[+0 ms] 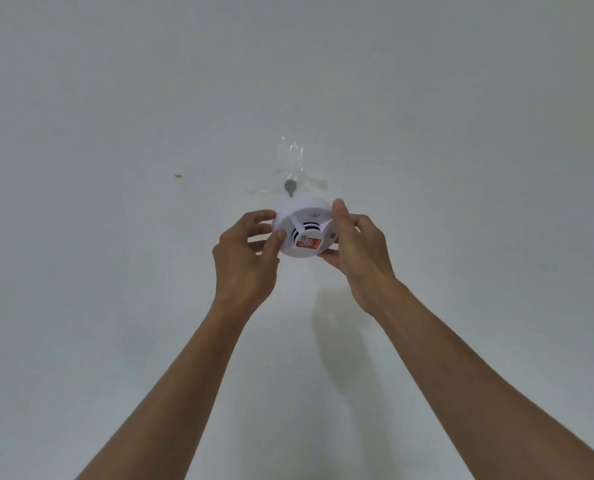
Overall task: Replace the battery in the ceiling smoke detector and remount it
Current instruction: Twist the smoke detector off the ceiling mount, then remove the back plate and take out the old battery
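Both hands, the left hand (pixel 250 247) and the right hand (pixel 358 244), clamp the rim of the detector (pixel 304 233) up at the ceiling (pixel 115 98). It looks like mounting or unmounting; next it needs a turn.

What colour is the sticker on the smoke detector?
Orange-red, with a small white mark; the sticker sits on the white detector, seen in the head view.

Both bare arms raised, left hand (pixel 250 249) and right hand (pixel 359 247) curled inward, facing, grip closed.
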